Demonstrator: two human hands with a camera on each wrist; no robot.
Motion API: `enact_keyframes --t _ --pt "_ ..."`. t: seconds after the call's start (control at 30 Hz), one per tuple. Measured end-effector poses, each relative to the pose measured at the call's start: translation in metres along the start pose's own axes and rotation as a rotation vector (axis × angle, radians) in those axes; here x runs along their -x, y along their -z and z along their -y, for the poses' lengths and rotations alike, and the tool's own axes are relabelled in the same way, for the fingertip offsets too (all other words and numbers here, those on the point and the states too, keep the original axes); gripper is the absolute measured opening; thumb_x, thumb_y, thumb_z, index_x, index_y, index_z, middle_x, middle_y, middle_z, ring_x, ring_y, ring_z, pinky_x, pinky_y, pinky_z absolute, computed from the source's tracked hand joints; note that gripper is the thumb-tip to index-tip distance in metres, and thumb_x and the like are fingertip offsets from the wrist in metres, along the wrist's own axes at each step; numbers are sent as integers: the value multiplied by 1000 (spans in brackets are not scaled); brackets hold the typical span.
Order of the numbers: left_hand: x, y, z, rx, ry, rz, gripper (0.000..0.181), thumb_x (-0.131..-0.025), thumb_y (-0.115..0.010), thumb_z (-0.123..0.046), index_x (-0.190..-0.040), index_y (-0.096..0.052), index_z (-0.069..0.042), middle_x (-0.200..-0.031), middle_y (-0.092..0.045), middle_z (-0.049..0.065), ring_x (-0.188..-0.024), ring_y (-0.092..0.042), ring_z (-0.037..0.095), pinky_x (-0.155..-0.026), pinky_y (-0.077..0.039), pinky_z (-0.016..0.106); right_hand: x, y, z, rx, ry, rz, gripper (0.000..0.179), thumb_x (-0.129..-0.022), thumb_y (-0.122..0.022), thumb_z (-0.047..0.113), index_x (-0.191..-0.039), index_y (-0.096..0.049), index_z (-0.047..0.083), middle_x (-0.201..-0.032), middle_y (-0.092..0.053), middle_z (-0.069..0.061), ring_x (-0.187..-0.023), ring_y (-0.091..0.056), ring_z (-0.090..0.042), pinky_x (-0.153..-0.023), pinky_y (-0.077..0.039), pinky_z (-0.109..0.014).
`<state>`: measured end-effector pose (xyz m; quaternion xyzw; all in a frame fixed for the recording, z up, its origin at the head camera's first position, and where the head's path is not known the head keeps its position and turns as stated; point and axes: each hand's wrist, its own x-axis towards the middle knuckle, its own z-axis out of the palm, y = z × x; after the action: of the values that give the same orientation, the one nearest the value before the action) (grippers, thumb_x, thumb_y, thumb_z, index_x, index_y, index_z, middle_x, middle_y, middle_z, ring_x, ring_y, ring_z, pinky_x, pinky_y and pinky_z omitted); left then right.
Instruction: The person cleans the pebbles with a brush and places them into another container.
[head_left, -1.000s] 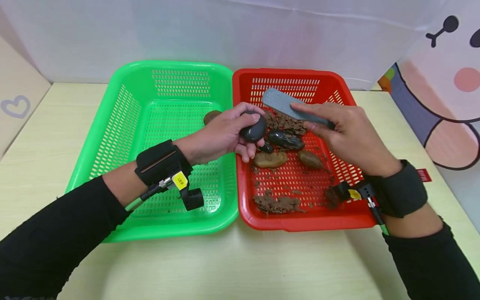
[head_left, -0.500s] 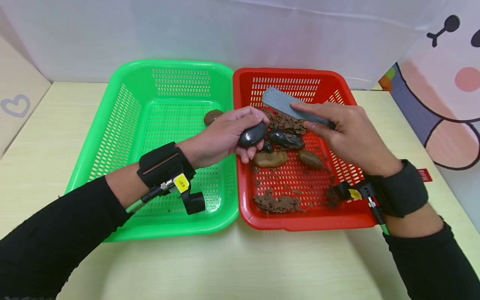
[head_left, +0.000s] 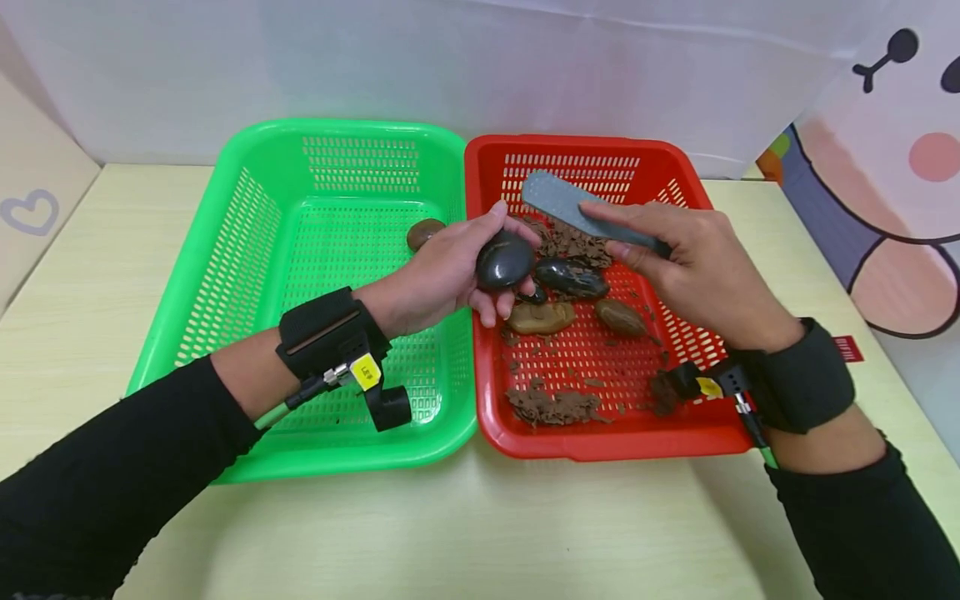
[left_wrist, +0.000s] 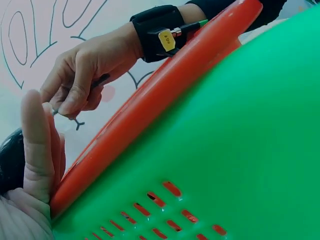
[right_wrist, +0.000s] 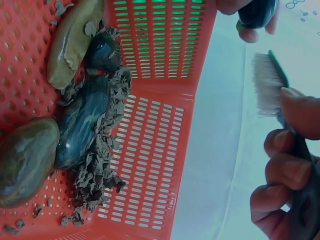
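A smooth, glossy black stone (head_left: 504, 262) rests in my left hand (head_left: 438, 271), over the inner edges of the two baskets. The fingers curl beneath it while the thumb points up along its side. My right hand (head_left: 693, 267) grips a grey-backed brush (head_left: 562, 204) above the red basket (head_left: 491, 417). Its pale bristles (right_wrist: 267, 85) show in the right wrist view, apart from the stone. Below the hands in the red basket lie a dark elongated stone (head_left: 573, 277), a small black stone (head_left: 534, 294), a tan stone (head_left: 542, 318) and a brown one (head_left: 621, 318).
Brown flaky bits (head_left: 555, 407) lie in the red basket, near its front and back. The green basket (head_left: 300, 467) stands against it on the left, with a brown stone (head_left: 424, 233) by its right wall. A white sheet (head_left: 360, 58) hangs behind both baskets.
My left thumb has lifted off the black stone and now points up. The stone has turned in that hand, showing more of its face. My right hand and the brush have barely moved.
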<state>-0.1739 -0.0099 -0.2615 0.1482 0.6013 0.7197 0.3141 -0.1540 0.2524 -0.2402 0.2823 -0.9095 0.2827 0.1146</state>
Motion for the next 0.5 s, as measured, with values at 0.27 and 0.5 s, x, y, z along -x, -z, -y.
enact_keyframes --t 0.27,0.5 --pt "3 -2 -3 32 0 27 37 -113 -29 -26 -145 -31 -8 -121 -56 25 -65 -64 19 -63 -60 28 0 -1 0 -51 62 -43 51 -90 -71 -5 -136 -65 17 -114 -72 -12 -86 -55 -6 -69 -39 -16" --pt "5 -6 -4 41 -36 -14 55 -105 -49 -1 -147 -17 -14 -130 -48 25 -83 -70 24 -86 -60 38 0 -1 1 -127 129 -11 51 -88 -70 -10 -134 -67 12 -111 -72 -9 -79 -53 -9 -64 -38 -19"
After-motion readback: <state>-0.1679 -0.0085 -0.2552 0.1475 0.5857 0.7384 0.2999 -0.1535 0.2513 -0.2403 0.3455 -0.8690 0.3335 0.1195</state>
